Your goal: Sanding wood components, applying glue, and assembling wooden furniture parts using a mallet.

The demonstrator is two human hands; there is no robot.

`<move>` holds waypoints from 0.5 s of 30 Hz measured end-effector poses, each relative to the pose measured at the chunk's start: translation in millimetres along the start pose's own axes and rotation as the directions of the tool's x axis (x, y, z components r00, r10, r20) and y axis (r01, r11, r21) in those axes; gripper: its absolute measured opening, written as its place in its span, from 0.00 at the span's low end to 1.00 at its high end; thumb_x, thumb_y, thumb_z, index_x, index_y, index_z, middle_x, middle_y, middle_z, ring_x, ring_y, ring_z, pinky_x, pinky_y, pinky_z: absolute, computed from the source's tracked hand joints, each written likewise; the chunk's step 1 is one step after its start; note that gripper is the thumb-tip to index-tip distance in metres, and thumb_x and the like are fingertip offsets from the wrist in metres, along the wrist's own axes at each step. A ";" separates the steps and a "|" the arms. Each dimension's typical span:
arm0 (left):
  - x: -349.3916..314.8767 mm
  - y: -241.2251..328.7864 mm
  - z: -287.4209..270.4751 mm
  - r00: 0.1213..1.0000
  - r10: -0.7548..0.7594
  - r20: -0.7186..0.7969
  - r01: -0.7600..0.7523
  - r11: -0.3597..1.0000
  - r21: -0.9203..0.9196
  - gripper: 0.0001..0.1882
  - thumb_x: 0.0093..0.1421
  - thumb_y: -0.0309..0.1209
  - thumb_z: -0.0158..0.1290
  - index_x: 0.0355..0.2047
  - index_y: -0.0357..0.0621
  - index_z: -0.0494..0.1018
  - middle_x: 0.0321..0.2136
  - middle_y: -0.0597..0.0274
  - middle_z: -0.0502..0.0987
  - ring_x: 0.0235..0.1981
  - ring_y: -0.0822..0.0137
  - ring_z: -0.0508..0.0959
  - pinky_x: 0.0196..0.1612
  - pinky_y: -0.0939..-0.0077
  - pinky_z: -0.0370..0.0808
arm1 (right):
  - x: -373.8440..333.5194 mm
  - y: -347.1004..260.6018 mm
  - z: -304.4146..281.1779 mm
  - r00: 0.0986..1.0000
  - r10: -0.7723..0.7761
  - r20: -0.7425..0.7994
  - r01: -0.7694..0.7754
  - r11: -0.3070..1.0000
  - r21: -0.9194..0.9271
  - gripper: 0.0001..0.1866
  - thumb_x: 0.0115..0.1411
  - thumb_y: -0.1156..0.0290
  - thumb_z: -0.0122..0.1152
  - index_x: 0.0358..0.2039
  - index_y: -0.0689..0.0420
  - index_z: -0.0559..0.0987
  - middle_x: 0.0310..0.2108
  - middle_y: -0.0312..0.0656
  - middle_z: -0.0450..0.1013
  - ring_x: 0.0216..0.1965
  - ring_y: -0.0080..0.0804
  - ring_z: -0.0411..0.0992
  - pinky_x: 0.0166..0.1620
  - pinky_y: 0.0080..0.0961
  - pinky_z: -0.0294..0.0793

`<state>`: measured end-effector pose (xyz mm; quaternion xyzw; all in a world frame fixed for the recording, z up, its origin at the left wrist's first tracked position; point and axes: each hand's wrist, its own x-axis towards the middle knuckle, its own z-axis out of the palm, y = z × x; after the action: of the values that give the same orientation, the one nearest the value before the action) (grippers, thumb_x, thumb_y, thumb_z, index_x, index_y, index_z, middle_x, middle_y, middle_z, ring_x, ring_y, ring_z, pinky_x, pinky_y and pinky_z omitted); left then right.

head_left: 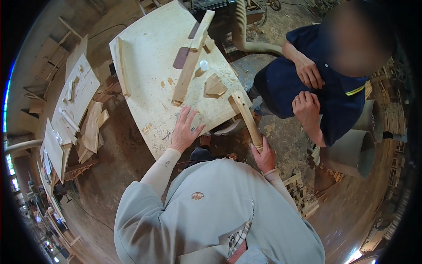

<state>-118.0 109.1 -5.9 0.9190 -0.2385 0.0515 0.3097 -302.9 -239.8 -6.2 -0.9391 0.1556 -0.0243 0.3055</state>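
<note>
My left hand (184,130) is open, its fingers spread at the near part of a pale wooden tabletop (147,94), over some pen marks. To the right, my right hand (265,155) is wrapped round the near, rounded end of a wooden leg (248,118). The leg's squared far end, with dark holes in it, rests at the tabletop's right corner. Beyond my left fingers lies a long wooden piece (188,72), slanting away from me. Beside it are a brown abrasive sheet (180,58), a small white container (203,65) and a five-sided wood block (214,86).
A co-worker in a dark blue shirt (288,86) stands close at the right, hands in front of the body. A wooden strip (121,66) lies along the tabletop's left edge. Boards (93,125) lean at the left; a ribbed hose (239,26) runs behind.
</note>
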 end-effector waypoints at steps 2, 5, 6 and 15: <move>-5.3 2.1 0.6 0.999 -0.022 -0.028 0.023 0.999 0.027 0.36 0.70 0.49 0.66 0.68 0.38 0.74 0.72 0.38 0.68 0.76 0.34 0.64 0.76 0.45 0.66 | 6.7 -11.5 -6.5 0.998 0.035 0.060 -0.037 0.999 0.026 0.37 0.70 0.50 0.69 0.71 0.59 0.72 0.55 0.62 0.82 0.52 0.63 0.83 0.50 0.54 0.82; 1.7 -0.6 1.6 0.998 0.024 -0.060 -0.031 0.993 -0.117 0.31 0.67 0.43 0.69 0.65 0.40 0.76 0.69 0.40 0.72 0.72 0.38 0.70 0.74 0.47 0.69 | -0.1 -6.5 -9.4 0.994 0.103 0.042 -0.105 0.993 0.055 0.36 0.68 0.55 0.72 0.70 0.59 0.73 0.54 0.62 0.82 0.52 0.65 0.82 0.50 0.54 0.81; 7.8 -2.4 -1.9 0.997 0.048 -0.062 -0.056 0.989 -0.136 0.30 0.67 0.42 0.69 0.64 0.41 0.77 0.68 0.42 0.73 0.70 0.40 0.73 0.73 0.47 0.71 | -2.7 -0.4 -7.5 0.997 0.082 0.015 -0.082 0.996 0.034 0.35 0.68 0.56 0.71 0.70 0.60 0.73 0.54 0.62 0.82 0.52 0.66 0.82 0.51 0.54 0.81; 122.1 -213.5 -132.8 0.651 -0.392 -0.650 0.700 0.641 0.315 0.26 0.68 0.46 0.66 0.57 0.40 0.79 0.50 0.46 0.81 0.53 0.43 0.81 0.56 0.46 0.78 | -5.3 -1.6 0.0 0.991 0.132 0.014 -0.131 0.990 -0.047 0.35 0.68 0.57 0.70 0.69 0.64 0.74 0.56 0.65 0.81 0.54 0.69 0.80 0.54 0.54 0.80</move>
<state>97.1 286.6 14.0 0.9425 0.1834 0.2648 0.0896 -307.4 -237.0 -5.0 -0.9338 0.2150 0.0075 0.2860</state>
